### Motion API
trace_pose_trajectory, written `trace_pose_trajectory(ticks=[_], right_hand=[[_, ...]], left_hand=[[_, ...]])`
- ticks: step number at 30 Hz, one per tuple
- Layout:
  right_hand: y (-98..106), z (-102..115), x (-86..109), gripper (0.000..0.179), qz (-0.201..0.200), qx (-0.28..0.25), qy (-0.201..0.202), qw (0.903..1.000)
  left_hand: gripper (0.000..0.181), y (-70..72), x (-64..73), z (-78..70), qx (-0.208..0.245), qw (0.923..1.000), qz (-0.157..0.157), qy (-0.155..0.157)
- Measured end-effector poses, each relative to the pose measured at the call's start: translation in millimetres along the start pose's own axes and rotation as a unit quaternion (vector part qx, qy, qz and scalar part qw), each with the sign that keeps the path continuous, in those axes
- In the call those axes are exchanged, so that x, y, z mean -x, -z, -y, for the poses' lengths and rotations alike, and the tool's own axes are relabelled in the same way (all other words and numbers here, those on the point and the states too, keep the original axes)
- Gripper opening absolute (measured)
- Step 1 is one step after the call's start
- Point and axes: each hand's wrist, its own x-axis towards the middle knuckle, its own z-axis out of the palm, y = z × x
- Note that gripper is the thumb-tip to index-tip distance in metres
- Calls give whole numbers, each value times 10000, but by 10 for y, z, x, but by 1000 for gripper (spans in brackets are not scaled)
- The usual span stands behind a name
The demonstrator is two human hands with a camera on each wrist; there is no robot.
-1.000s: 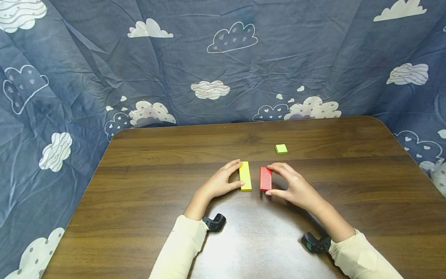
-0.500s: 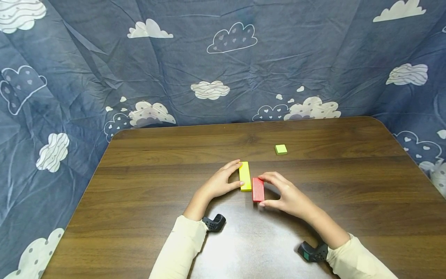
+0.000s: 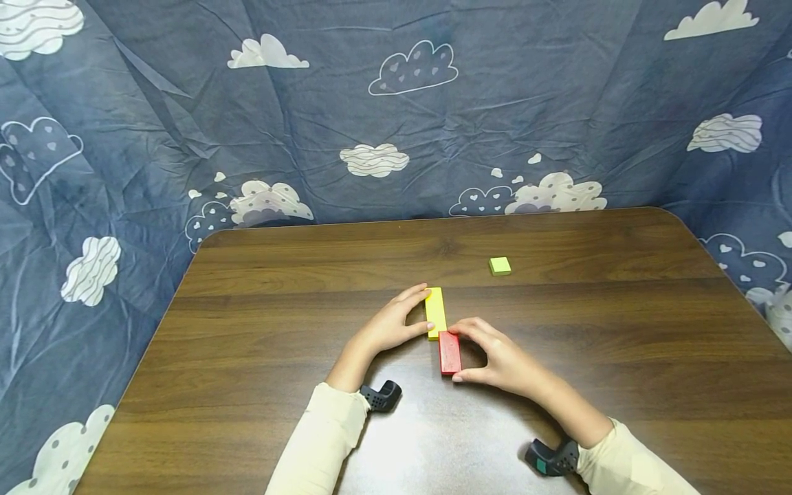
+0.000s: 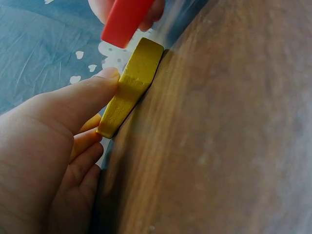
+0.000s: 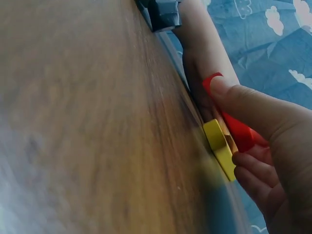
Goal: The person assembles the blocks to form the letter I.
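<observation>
A red rectangular block (image 3: 449, 354), pinched between the right hand's (image 3: 504, 361) thumb and fingers, is raised above the tabletop (image 3: 278, 275) by the yellow rectangular block's (image 3: 436, 309) near end. The left hand (image 3: 388, 322) grips the yellow block from the left, thumb near, fingers far. A light-green square block (image 3: 500, 266) lies farther right, before cloud-printed blue fabric (image 3: 322, 103).

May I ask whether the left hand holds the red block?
No, the left hand holds the yellow block; the right hand pinches the red block.

smooth red block (image 3: 449, 353), pitted yellow block (image 4: 132, 83), glossy wood-grain table (image 3: 247, 344), matt cloth backdrop (image 3: 322, 110).
</observation>
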Motion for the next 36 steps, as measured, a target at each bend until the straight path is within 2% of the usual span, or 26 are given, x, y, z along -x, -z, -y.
trace_pose_trajectory(ticks=[12,25,31,36], right_hand=[[-60,20,6,64,257,-85,-248,9993],[-102,22,8,70,428,213,-274,9985],[-106,19,16,56,357,300,-33,9989],[-117,7,17,53,294,428,146,9985]], left_hand=[[62,2,1,-8,71,10000,-39,7],[62,-10,-1,5,39,10000,-31,-4],[62,-11,6,10,60,10000,-47,4],[62,-17,13,11,39,10000,-54,13]])
